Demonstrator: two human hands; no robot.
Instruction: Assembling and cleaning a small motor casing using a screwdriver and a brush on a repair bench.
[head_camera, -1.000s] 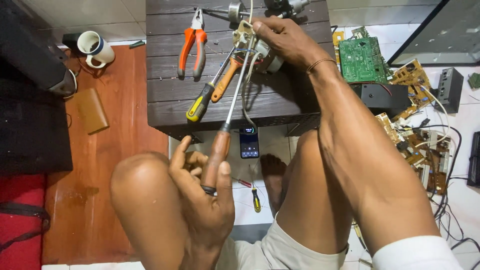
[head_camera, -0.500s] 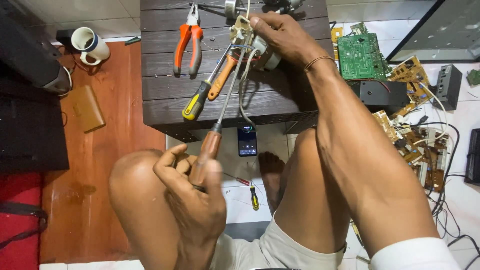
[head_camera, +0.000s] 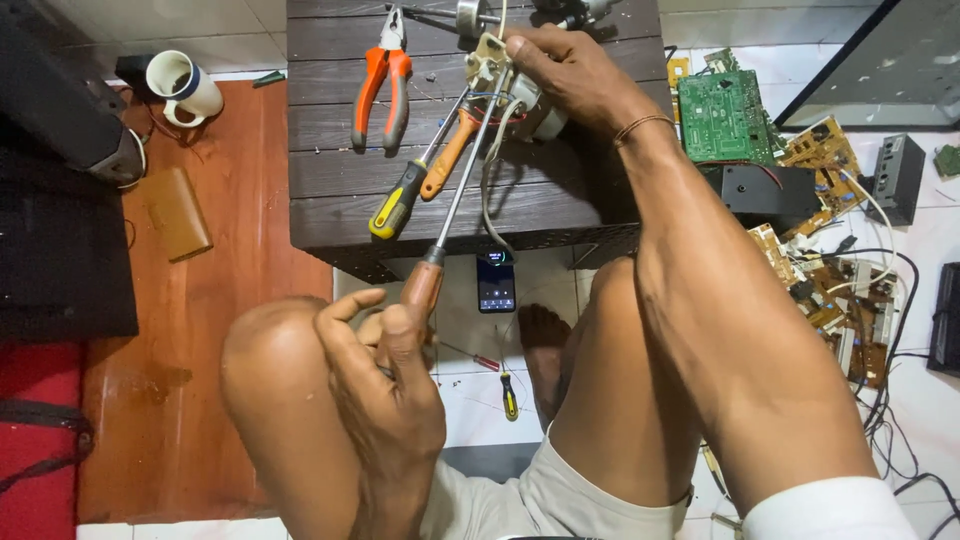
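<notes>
On the far left a white mug (head_camera: 185, 88) stands on the red floor, well away from our work. Our left hand (head_camera: 385, 385) is closed around the brown handle of a long screwdriver (head_camera: 455, 215), thumb and fingers curled tight, the forefinger lifted a little; the shaft runs up over the dark slatted table (head_camera: 330, 210) to the small motor assembly (head_camera: 515, 95). Orange pliers (head_camera: 380, 85) and two shorter screwdrivers (head_camera: 425, 175) lie just beside the shaft. Our right hand (head_camera: 575, 70) is clamped over the motor, fingers wrapped round its frame near the tip. We judge the long shaft could skid off the screw if we lean at this slant, jabbing those fingers or the loose grey wire (head_camera: 490, 195). Green circuit boards (head_camera: 722, 115) lie right.
</notes>
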